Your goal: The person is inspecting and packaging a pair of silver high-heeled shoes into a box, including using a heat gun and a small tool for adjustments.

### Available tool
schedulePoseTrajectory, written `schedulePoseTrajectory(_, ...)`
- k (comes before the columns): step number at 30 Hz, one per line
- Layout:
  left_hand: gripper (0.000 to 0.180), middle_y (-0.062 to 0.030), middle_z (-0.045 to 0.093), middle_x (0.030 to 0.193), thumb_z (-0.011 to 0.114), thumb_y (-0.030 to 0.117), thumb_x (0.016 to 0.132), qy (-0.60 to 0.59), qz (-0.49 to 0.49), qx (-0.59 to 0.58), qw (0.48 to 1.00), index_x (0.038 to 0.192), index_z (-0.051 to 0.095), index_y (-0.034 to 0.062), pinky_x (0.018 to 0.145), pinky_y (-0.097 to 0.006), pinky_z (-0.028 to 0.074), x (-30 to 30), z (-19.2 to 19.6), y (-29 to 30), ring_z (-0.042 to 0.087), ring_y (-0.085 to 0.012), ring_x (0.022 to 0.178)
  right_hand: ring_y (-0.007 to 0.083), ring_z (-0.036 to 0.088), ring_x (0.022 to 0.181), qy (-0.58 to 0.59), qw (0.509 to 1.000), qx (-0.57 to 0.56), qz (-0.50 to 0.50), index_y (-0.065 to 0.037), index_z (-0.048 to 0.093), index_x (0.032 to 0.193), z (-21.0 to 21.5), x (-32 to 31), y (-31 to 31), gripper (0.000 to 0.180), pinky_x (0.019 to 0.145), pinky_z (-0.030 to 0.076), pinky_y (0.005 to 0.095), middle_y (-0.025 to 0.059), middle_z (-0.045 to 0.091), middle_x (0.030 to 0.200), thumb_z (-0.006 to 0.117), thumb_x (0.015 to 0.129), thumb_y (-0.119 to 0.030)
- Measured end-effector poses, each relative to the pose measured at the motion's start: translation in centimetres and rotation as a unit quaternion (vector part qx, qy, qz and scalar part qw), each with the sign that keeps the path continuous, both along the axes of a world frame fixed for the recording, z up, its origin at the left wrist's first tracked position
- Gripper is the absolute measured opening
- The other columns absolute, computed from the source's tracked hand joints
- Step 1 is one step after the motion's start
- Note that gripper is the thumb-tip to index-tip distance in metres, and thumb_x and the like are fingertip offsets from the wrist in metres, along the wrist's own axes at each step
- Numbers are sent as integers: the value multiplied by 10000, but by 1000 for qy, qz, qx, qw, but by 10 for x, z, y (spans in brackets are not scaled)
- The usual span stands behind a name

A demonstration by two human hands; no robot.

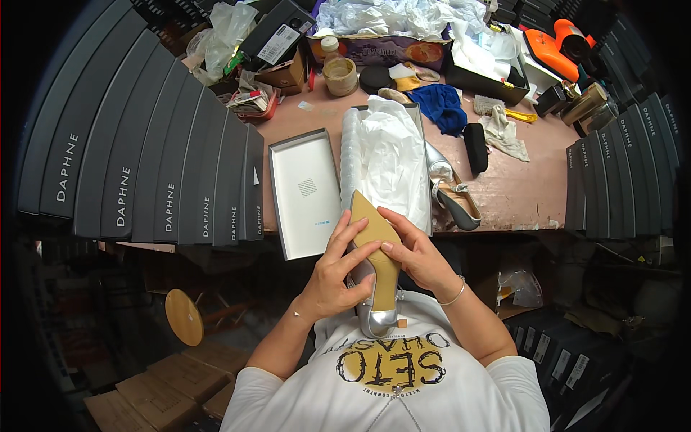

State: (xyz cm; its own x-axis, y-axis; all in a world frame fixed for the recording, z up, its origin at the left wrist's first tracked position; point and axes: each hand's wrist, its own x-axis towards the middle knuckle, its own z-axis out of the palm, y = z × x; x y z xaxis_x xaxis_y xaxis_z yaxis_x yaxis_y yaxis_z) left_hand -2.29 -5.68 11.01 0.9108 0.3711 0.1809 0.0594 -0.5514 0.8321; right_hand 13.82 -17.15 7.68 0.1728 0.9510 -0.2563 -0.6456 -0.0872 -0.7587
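Both hands hold a silver pointed shoe (374, 268) sole-up, in front of the person's chest, its toe reaching over the near edge of the surface (504, 194). The left hand (332, 277) wraps its side, grip closed on it; the right hand (416, 252) presses fingers on the tan sole (heel toward the body). Just beyond lie an open box (389, 155) with white tissue paper, its lid (306, 191), and a second shoe (453, 194).

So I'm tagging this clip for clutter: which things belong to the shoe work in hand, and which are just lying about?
In hand:
- silver shoe, sole up, held by left hand and right hand
- open shoe box with white tissue paper
- box lid
- second silver shoe beside the box

Lying about:
- blue cloth
- brush
- jar
- stacked dark boxes
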Motion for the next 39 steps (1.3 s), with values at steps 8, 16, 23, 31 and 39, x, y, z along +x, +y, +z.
schedulePoseTrajectory(8,494,-188,377,1434,643,65,722,-8,8,33,999,1216,616,68,1110,-477,295,-4,-11,1,222,-427,1406,139,497,1163,-11,1000,2,1,-16,285,1456,-2,-1,0,638,967,436,273,131,450,1349,613,922,-133)
schedulePoseTrajectory(16,498,-180,378,1435,663,74,722,-2,6,-6,1000,1217,616,76,1110,-478,296,-3,-5,0,215,-422,1410,138,508,1148,3,1000,-9,10,-25,283,1458,-1,-1,0,631,949,452,273,127,445,1354,607,925,-123)
schedulePoseTrajectory(23,500,-184,391,1422,635,51,713,-6,15,-17,1000,1212,617,70,1108,-481,299,-2,-7,-1,226,-425,1406,130,523,1121,-2,1000,-8,7,-27,281,1459,-1,-1,0,632,924,466,265,118,447,1352,606,926,-127)
schedulePoseTrajectory(31,487,-196,403,1411,624,48,703,-20,23,30,999,1190,618,42,1110,-491,288,-2,-7,-5,237,-435,1400,125,526,1106,-17,1000,-3,8,-34,287,1458,-3,-1,1,627,910,470,264,115,454,1343,607,927,-128)
schedulePoseTrajectory(39,488,-206,391,1412,627,58,718,-21,30,22,999,1206,609,48,1101,-488,309,-2,-13,-5,237,-445,1395,130,519,1124,-22,1000,-9,10,-29,290,1455,-3,-1,2,627,929,461,267,116,459,1337,610,927,-142)
